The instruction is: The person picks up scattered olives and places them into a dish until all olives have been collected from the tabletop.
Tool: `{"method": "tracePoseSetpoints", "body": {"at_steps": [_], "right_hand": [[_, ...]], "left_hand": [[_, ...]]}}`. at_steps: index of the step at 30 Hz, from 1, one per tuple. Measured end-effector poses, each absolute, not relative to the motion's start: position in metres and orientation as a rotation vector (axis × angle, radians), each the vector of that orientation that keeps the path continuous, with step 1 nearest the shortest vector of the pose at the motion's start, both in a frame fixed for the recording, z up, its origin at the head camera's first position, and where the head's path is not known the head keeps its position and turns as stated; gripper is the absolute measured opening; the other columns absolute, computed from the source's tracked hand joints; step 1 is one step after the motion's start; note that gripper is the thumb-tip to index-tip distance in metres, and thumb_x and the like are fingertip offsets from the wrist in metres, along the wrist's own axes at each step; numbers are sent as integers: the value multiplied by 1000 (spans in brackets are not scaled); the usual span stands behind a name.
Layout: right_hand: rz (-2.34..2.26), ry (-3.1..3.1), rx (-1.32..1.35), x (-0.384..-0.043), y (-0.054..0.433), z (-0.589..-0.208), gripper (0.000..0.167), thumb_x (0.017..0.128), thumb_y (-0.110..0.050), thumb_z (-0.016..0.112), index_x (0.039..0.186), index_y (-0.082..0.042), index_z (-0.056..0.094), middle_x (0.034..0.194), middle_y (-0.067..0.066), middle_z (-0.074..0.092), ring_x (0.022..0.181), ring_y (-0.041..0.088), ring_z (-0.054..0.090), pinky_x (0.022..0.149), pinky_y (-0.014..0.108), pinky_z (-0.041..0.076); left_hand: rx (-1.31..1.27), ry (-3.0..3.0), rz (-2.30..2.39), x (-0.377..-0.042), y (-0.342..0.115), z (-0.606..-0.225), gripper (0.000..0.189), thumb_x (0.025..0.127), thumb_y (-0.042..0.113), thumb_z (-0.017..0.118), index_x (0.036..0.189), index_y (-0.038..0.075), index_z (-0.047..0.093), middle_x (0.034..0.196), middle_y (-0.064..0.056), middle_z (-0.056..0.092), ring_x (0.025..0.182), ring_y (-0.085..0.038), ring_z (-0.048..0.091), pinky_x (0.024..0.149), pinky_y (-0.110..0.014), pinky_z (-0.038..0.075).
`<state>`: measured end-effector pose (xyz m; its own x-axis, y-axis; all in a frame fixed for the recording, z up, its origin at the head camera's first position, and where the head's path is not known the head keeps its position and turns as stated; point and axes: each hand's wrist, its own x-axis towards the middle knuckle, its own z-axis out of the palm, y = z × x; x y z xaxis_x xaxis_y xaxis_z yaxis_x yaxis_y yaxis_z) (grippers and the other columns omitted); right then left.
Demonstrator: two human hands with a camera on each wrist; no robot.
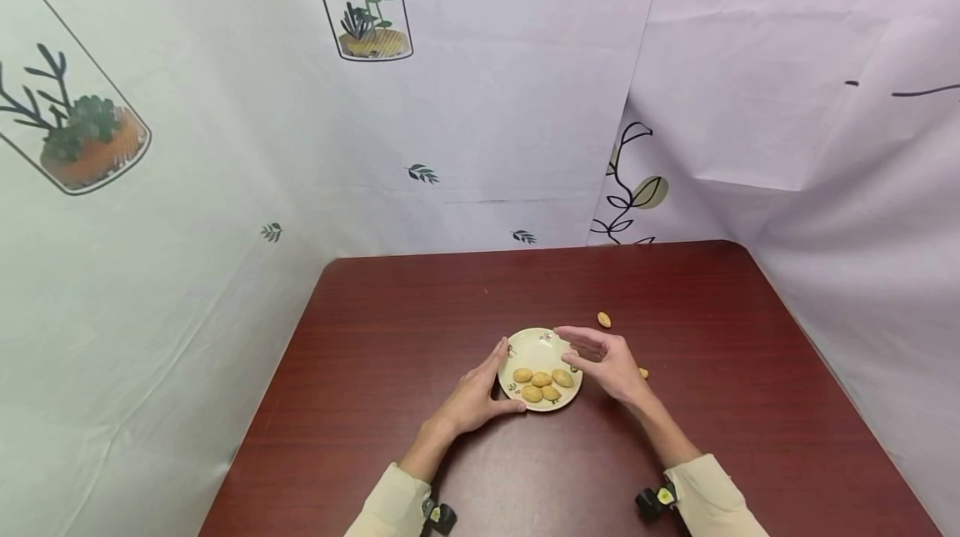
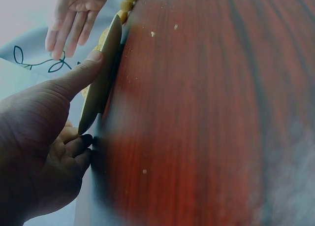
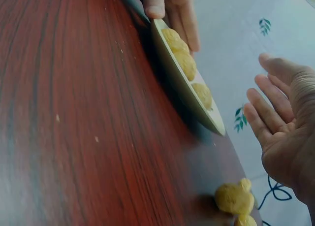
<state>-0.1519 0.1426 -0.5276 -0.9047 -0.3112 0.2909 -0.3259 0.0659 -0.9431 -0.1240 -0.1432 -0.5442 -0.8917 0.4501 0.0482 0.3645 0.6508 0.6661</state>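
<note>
A pale round plate (image 1: 537, 347) with small floral prints holds several golden, rough-surfaced oval pieces (image 1: 542, 379), grouped on its near half. My left hand (image 1: 474, 393) grips the plate's left side. In the left wrist view its thumb (image 2: 81, 73) lies against the rim, and the fingers bend at the lower edge. Over the plate's right rim, my right hand (image 1: 611, 363) is held with fingers extended and thumb apart, nothing between them. The right wrist view shows this hand (image 3: 290, 113) beside the plate, palm toward it.
One loose golden piece (image 1: 604, 319) lies on the dark red table (image 1: 390, 320) beyond the right hand. Another piece (image 1: 643, 373) shows partly behind the right wrist. Small pale crumbs (image 2: 152, 34) dot the wood. A printed white cloth (image 1: 487, 103) hangs around the table's back and sides.
</note>
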Motion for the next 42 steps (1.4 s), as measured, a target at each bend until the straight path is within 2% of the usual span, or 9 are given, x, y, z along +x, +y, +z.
{"method": "tracePoseSetpoints", "body": {"at_steps": [4,8,11,16,20,24,32,39,42], "right_hand": [[2037,-2272,715,-150,152,-526,50,92,2,80,140,3,66,138,30,65,129,48,61,106,46,52],[2009,-2289,672,-148,163,-525,57,90,5,81,144,-1,64,143,28,63,133,44,60,108,38,51],[1983,-2309,614,-147,172,-525,61,89,6,82,146,-6,64,146,22,63,137,31,59,110,31,48],[1922,-2297,624,-146,187,-527,67,89,3,83,151,-3,58,151,22,59,141,11,54,115,27,43],[1883,-2286,636,-146,199,-531,69,89,4,83,151,2,55,150,29,56,140,16,56,112,25,45],[1840,-2314,555,-146,210,-537,62,91,4,81,148,5,56,145,33,58,132,19,63,106,27,51],[1828,-2376,419,-144,221,-546,50,97,3,74,144,10,58,139,30,64,129,27,65,98,16,51],[1867,-2372,365,-146,222,-555,44,98,5,72,140,14,60,135,35,64,123,15,68,94,13,51],[1829,-2375,345,-146,221,-559,42,97,5,73,136,14,63,131,33,67,121,19,69,93,13,52]], "left_hand": [[682,2745,1062,-124,-143,-544,114,88,46,87,169,4,20,174,-13,25,153,-33,38,120,-56,36],[686,2750,1053,-124,-143,-544,114,88,46,87,169,3,20,174,-14,25,153,-33,38,120,-57,36],[688,2752,1049,-125,-143,-544,114,88,46,88,169,3,20,174,-15,25,153,-33,39,119,-57,37],[694,2751,1047,-125,-142,-544,114,88,45,88,169,2,20,174,-15,25,152,-34,39,119,-57,37],[699,2754,1049,-125,-142,-545,114,88,46,88,169,2,21,174,-16,25,152,-34,40,119,-56,37],[701,2753,1057,-126,-142,-546,114,88,46,88,169,2,21,174,-16,25,152,-34,39,119,-56,37],[689,2750,1045,-125,-143,-545,114,88,46,87,169,3,20,174,-13,25,153,-32,38,120,-54,37],[679,2749,1043,-124,-143,-543,114,88,46,87,170,4,20,174,-13,25,153,-31,38,120,-54,37],[685,2749,1044,-124,-143,-543,114,88,47,87,169,3,20,174,-14,25,153,-32,38,120,-54,37]]}}
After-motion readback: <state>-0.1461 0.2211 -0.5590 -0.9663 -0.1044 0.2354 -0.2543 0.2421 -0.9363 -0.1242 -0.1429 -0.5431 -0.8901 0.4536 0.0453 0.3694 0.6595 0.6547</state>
